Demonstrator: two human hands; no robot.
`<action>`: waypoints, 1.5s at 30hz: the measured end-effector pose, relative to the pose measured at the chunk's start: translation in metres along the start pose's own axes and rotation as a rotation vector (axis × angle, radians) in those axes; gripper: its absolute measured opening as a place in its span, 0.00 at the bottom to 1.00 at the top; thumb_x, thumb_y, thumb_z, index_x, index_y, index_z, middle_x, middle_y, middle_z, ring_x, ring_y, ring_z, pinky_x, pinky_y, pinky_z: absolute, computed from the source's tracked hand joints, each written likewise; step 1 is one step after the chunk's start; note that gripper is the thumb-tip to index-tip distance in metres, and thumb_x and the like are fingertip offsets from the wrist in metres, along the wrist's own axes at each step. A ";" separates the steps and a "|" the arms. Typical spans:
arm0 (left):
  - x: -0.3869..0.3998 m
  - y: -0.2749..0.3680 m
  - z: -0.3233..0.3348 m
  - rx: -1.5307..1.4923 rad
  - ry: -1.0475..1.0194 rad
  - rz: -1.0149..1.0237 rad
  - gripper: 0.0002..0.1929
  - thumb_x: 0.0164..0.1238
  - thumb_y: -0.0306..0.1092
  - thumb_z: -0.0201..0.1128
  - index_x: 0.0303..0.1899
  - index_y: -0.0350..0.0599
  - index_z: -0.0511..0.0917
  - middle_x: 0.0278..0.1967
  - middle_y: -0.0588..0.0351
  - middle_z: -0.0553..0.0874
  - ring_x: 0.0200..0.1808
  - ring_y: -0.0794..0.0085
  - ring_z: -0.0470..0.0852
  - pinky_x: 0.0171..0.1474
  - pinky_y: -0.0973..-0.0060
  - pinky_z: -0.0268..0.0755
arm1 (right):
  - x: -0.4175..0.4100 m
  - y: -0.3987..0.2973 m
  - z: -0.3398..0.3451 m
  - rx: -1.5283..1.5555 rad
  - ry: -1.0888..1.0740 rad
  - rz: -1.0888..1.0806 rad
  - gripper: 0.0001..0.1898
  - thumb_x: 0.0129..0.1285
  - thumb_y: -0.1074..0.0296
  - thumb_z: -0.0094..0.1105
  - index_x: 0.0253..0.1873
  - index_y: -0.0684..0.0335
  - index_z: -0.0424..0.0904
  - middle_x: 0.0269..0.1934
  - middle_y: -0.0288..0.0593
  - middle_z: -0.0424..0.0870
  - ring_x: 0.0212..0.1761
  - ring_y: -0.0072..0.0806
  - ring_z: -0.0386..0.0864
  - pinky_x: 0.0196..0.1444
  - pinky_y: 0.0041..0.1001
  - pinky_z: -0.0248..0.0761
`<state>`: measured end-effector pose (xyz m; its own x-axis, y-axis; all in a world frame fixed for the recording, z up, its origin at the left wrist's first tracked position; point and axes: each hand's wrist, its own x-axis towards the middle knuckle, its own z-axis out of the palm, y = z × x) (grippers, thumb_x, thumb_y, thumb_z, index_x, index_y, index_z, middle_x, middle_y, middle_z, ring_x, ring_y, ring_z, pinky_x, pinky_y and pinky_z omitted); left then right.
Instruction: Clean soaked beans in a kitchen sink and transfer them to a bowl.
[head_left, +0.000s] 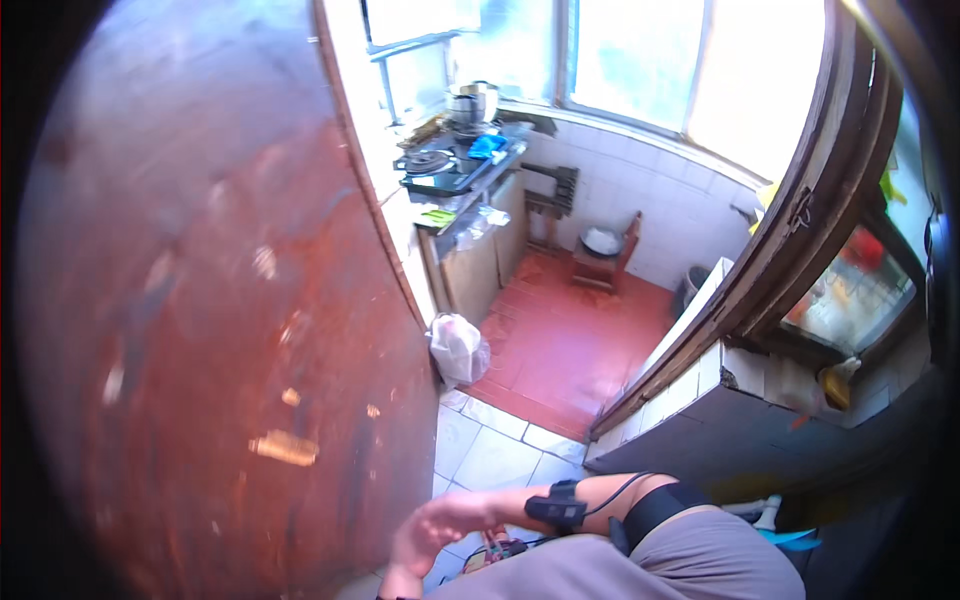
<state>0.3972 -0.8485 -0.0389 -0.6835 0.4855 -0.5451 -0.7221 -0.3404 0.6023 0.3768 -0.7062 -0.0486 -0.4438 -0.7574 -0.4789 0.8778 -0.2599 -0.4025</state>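
Observation:
My right hand (469, 511) reaches in from the right across the front of my body, a black device strapped on its wrist (556, 510). My left hand (409, 546) rises from the bottom edge and meets the right one; the two overlap and blur together. Whether anything is held between them cannot be seen. Nearest to both, on the left, stands a large reddish-brown door (247, 360) with worn, chipped paint. I cannot make out any contact between the hands and the door. Past the door's edge, a white plastic bag (457, 351) sits on the floor.
Through the doorway, a counter (469, 187) carries pots and a blue item. A small wooden chair (600, 262) holds a metal basin (602, 240) on the red floor (570, 337). To the right are a dark wooden frame (720, 300) and a tiled ledge (675, 397).

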 end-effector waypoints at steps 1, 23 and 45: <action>0.027 0.015 -0.001 -0.097 -0.115 -0.026 0.14 0.65 0.45 0.45 0.27 0.47 0.71 0.26 0.54 0.80 0.32 0.61 0.80 0.46 0.55 0.71 | -0.009 -0.026 -0.006 0.032 0.080 -0.048 0.11 0.63 0.61 0.46 0.29 0.58 0.71 0.17 0.30 0.71 0.13 0.16 0.66 0.15 0.15 0.58; 0.464 0.173 0.118 0.410 0.065 -0.271 0.15 0.64 0.42 0.51 0.46 0.42 0.71 0.39 0.51 0.79 0.39 0.62 0.79 0.38 0.62 0.73 | -0.173 -0.360 -0.333 0.546 0.691 -0.829 0.08 0.63 0.66 0.47 0.34 0.63 0.72 0.27 0.39 0.75 0.25 0.21 0.72 0.26 0.21 0.68; 0.801 0.140 0.424 0.963 -0.079 -0.428 0.14 0.66 0.35 0.50 0.49 0.38 0.69 0.38 0.50 0.80 0.35 0.68 0.80 0.35 0.73 0.74 | -0.715 -0.458 -0.609 -0.521 2.866 -1.393 0.08 0.67 0.67 0.44 0.38 0.64 0.71 0.30 0.36 0.74 0.26 0.17 0.70 0.30 0.17 0.65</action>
<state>-0.2060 -0.1653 -0.1442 -0.3581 0.4772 -0.8025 -0.4878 0.6373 0.5966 0.1827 0.3188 0.0032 0.2402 0.6500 0.7210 0.5144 0.5446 -0.6624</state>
